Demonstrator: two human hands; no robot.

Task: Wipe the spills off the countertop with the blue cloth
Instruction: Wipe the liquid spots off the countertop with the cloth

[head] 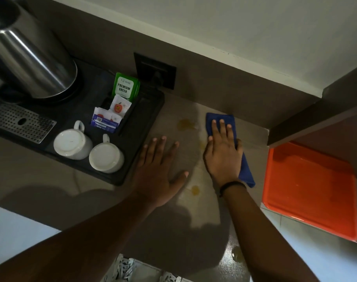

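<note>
Flat-palmed, right hand (222, 153) presses blue cloth (221, 120); left hand (159, 169) splayed on countertop (104, 200).

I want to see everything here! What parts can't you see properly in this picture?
Head view:
- Shiny steel kettle: top cut off by the picture's edge.
- Folded blue cloth: middle hidden under the right hand.
- Small white and blue sachets: print too small to read.
- Countertop under the flat left hand: hidden.
</note>
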